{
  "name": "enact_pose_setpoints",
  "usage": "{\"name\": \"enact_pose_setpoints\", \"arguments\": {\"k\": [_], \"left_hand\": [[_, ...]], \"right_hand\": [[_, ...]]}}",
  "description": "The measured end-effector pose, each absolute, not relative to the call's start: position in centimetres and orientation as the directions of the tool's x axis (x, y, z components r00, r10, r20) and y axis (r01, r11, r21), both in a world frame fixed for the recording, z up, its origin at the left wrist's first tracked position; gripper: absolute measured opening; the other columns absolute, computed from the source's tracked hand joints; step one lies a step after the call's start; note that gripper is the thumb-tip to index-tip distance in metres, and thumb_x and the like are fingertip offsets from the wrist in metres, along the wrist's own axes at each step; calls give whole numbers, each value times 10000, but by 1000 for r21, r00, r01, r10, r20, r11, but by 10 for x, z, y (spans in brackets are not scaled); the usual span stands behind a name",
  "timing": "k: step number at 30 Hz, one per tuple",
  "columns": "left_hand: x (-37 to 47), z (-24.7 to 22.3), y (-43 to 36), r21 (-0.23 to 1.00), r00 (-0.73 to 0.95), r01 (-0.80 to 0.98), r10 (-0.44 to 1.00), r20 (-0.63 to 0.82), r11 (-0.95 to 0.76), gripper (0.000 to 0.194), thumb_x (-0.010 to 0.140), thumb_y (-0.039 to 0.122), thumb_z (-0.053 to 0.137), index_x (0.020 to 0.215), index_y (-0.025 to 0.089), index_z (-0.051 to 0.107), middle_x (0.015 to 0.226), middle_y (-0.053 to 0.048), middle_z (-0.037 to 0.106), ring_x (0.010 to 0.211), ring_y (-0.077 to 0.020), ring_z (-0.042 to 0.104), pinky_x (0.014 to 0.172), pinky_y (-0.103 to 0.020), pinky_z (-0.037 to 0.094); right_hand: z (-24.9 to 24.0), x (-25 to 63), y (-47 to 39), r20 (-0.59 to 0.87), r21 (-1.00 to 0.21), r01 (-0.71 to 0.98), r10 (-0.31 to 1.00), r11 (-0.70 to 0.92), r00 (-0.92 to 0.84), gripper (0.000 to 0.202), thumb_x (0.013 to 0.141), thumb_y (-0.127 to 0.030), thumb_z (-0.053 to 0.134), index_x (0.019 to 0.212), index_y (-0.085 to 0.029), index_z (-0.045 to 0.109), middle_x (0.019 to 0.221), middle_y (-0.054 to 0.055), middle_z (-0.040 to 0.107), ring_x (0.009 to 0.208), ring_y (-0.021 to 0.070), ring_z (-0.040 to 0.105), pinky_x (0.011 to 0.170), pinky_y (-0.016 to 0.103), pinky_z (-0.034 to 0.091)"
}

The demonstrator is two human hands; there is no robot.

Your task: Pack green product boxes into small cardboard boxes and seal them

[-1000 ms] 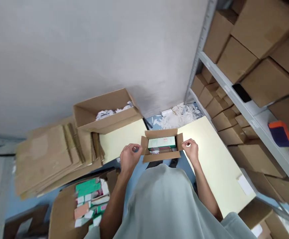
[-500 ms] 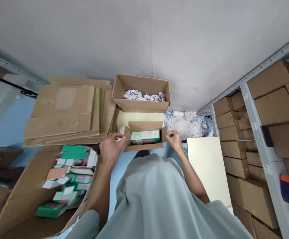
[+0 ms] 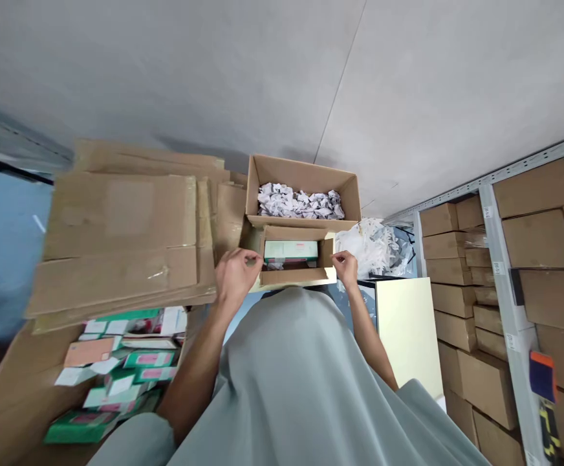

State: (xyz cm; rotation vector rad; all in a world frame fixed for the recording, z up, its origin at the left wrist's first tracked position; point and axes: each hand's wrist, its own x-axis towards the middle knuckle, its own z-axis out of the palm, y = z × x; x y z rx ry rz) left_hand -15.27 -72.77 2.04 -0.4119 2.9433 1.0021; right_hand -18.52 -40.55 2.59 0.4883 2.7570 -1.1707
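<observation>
A small open cardboard box (image 3: 293,276) stands in front of me with its flaps up. In it lies a green and white carton (image 3: 290,249), with some clear wrapping beside it. My left hand (image 3: 236,277) is closed in a pinch at the left end of the box. On the opposite side, my right hand (image 3: 347,268) pinches the right end flap between thumb and finger. Directly behind, a larger open cardboard box (image 3: 306,171) holds crumpled white paper (image 3: 299,204).
Flattened cardboard sheets (image 3: 121,220) are stacked at the left. Below them a big carton (image 3: 0,388) contains several green and white packages (image 3: 149,359). White paper strips (image 3: 372,243) lie right of the boxes, near a pale yellow board (image 3: 405,333). Shelves of brown boxes (image 3: 486,375) line the right.
The small box has moved away from my body, up against the larger box, with both hands still at its ends. My view has shifted slightly.
</observation>
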Motion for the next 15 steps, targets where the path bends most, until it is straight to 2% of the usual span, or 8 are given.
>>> {"name": "enact_pose_setpoints", "arguments": {"k": [5, 9, 12, 15], "left_hand": [[-158, 8, -725, 614, -965, -260, -229, -132, 745, 113, 905, 332, 652, 888, 254, 733, 1017, -109, 834, 973, -339, 776, 884, -441, 584], [-180, 25, -721, 664, -974, -121, -218, 65, 738, 246, 975, 408, 690, 1125, 224, 755, 1162, -149, 798, 1118, -368, 744, 1022, -487, 577], [-216, 38, -718, 652, -976, 28, -121, 183, 758, 353, 1014, 422, 706, 1303, 224, 749, 1354, -175, 760, 1292, -390, 683, 1120, -517, 527], [-254, 37, -713, 610, -985, 138, 42, 169, 780, 328, 982, 369, 755, 1283, 242, 780, 1344, -165, 769, 1314, -407, 653, 1141, -544, 480]], "right_hand": [[34, -190, -408, -231, -615, 342, 253, 710, -940, 102, 923, -284, 795, 872, -208, 841, 943, 48, 834, 812, 203, 722, 864, 318, 577], [60, -221, -409, -86, -543, 214, 200, 812, -976, 154, 1023, -305, 774, 1060, -192, 871, 1039, 80, 833, 928, 232, 736, 961, 347, 569], [82, -262, -420, -19, -465, 110, 114, 878, -993, 190, 1087, -291, 733, 1160, -180, 868, 1146, 110, 835, 1039, 253, 747, 1031, 357, 558], [94, -311, -445, -59, -378, 11, -12, 926, -998, 215, 1117, -286, 719, 1239, -185, 863, 1221, 115, 837, 1171, 264, 743, 1106, 350, 538]]}}
